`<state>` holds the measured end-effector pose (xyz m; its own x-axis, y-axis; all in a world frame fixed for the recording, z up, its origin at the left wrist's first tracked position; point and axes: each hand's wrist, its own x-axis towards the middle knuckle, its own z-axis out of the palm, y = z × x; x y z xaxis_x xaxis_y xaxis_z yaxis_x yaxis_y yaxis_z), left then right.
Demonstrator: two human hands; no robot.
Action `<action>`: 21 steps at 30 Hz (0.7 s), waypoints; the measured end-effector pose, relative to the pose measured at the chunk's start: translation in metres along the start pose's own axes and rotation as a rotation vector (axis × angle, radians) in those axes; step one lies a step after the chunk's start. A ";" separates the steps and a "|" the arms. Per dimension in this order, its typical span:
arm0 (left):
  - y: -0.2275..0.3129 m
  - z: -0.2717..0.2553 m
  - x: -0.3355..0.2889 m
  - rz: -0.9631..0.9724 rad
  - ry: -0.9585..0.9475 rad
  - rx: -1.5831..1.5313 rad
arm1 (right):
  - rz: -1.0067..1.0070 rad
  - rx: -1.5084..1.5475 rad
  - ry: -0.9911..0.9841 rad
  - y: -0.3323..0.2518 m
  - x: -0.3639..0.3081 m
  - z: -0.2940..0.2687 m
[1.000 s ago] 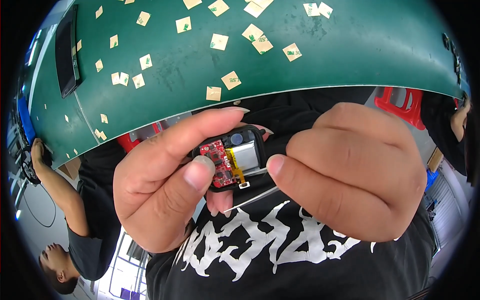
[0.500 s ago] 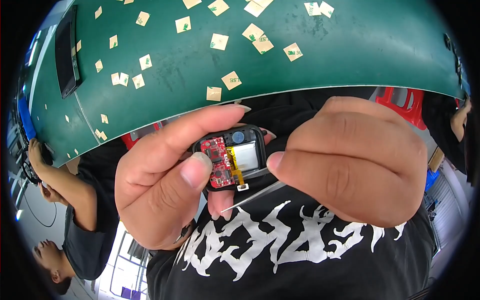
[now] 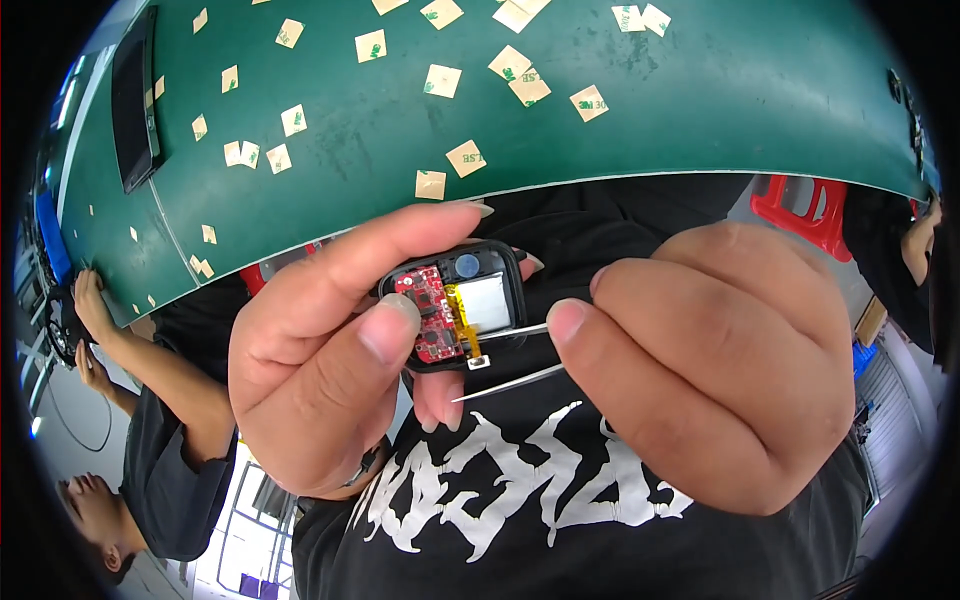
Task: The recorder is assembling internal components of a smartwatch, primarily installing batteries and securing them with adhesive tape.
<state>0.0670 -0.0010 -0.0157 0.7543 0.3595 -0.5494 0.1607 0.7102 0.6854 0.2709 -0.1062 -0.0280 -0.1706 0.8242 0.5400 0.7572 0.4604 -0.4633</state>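
Note:
My left hand (image 3: 315, 350) is closed around a small black device housing (image 3: 519, 285), its thumb on the edge of the red circuit board (image 3: 436, 335) inside. Beside the board lie a silver battery (image 3: 486, 303) with yellow tape and a round bluish disc (image 3: 467, 266). A thin orange flex cable (image 3: 469, 338) hangs over the housing's lower edge, ending in a small white-framed connector (image 3: 479, 362). Metal tweezers (image 3: 512, 382) are pinched in my right hand (image 3: 710, 370), their arms apart. One arm reaches the flex cable; whether it touches is unclear. The other points below the housing, near my left fingertips.
Beyond my hands, a green tabletop (image 3: 340, 170) carries many scattered beige adhesive squares (image 3: 442, 81). A flat black panel (image 3: 134, 105) lies at its left. A co-worker's arm (image 3: 155, 365) is at far left, another person's arm (image 3: 921, 240) at far right. A red stool (image 3: 815, 215) stands beyond the table edge.
The housing has risen slightly in my left hand. My right hand has shifted and its fingers have spread a little; the tweezers have moved up, one arm now nearer the flex cable.

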 end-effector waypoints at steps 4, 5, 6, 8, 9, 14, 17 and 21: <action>-0.002 -0.002 -0.001 0.023 -0.025 -0.003 | 0.051 0.070 0.034 -0.001 -0.002 0.005; -0.001 -0.002 -0.002 0.023 -0.024 -0.003 | 0.045 0.097 0.056 0.000 -0.003 0.007; 0.000 -0.002 -0.003 0.014 -0.005 0.003 | 0.043 0.101 0.056 0.000 -0.003 0.008; 0.003 0.001 -0.005 0.004 0.010 0.008 | 0.052 0.105 0.061 0.000 -0.004 0.009; 0.005 0.005 -0.005 -0.028 0.032 0.010 | 0.054 0.101 0.060 0.000 -0.004 0.007; 0.011 0.006 -0.007 -0.078 0.044 0.030 | 0.023 0.112 0.070 0.001 -0.003 0.008; 0.010 0.004 -0.008 -0.077 0.028 0.041 | 0.020 0.080 0.011 -0.001 -0.002 0.002; 0.012 0.006 -0.008 -0.100 0.040 0.041 | -0.012 0.009 -0.067 -0.003 -0.001 -0.006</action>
<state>0.0662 0.0011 -0.0006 0.7074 0.3121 -0.6342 0.2609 0.7186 0.6447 0.2729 -0.1100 -0.0226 -0.2216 0.8387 0.4975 0.7492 0.4730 -0.4636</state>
